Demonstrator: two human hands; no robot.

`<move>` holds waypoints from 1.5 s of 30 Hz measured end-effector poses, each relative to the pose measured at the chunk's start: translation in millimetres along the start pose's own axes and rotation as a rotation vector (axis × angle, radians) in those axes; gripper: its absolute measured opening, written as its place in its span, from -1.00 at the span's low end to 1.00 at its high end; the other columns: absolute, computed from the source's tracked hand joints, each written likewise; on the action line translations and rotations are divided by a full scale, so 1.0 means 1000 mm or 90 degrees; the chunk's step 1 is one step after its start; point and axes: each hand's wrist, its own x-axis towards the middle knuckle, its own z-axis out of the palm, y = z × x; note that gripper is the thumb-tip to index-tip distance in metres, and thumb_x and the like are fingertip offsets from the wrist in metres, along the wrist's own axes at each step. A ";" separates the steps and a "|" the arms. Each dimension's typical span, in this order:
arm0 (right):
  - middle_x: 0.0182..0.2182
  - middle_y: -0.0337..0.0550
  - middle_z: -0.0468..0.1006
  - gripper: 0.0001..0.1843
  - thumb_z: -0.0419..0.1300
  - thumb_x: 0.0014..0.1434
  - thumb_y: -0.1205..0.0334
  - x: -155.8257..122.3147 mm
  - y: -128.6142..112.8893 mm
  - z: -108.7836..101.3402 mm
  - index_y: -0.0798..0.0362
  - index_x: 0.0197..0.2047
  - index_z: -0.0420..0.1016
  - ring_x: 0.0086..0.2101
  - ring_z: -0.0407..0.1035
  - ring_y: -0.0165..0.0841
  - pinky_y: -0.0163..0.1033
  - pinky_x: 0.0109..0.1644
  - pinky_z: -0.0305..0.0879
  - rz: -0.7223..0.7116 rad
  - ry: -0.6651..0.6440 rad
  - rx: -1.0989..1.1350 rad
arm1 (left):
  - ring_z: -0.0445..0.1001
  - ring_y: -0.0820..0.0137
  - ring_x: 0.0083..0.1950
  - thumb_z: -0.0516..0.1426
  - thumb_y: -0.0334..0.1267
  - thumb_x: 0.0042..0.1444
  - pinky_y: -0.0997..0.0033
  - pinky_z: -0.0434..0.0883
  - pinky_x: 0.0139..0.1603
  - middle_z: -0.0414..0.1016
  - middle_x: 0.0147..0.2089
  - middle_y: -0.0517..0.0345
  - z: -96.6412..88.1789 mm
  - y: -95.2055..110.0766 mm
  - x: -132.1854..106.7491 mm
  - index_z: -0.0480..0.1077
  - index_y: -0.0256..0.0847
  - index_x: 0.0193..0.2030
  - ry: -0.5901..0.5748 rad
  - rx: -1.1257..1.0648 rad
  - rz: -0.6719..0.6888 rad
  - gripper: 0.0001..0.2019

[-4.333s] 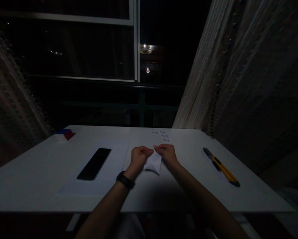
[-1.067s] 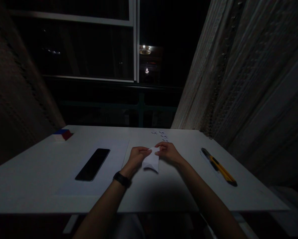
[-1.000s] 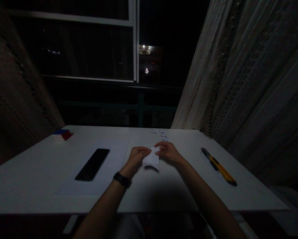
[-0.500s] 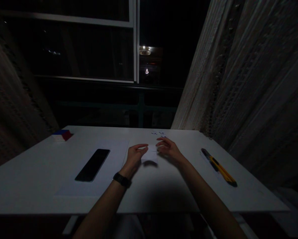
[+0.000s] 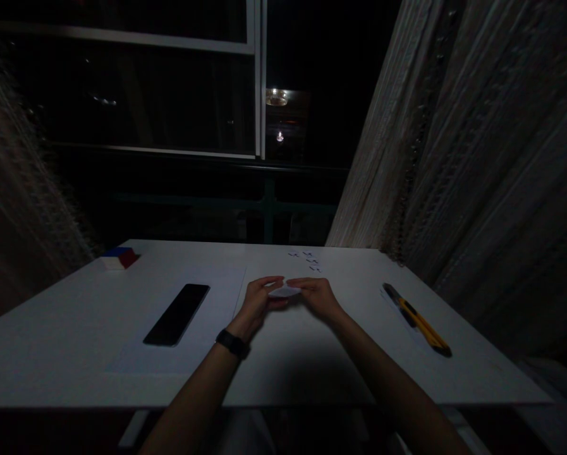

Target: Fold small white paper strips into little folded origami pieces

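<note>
The left hand [image 5: 258,299] and right hand [image 5: 317,295], both partly curled, grip a small white paper [image 5: 284,291] between them just below center frame, over a white desk [image 5: 50,354]; a phone [image 5: 177,315] (dark, face up) lies lower left, a yellow cutter [image 5: 421,325] lower right.

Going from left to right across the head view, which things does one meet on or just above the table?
Coloured cube → black phone → left hand → white paper → right hand → yellow-and-black cutter.
</note>
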 end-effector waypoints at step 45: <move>-0.19 -0.07 0.52 -0.70 -0.02 0.16 0.21 -0.058 -0.018 -0.089 0.06 -0.13 0.47 -0.16 0.37 -0.31 -0.24 -0.05 0.22 0.101 -0.005 -0.569 | -0.04 0.20 0.29 -0.17 -0.20 0.21 0.06 0.03 0.21 0.03 0.29 0.10 -0.003 -0.042 -0.042 0.02 -0.13 0.23 -0.277 1.094 0.524 -0.56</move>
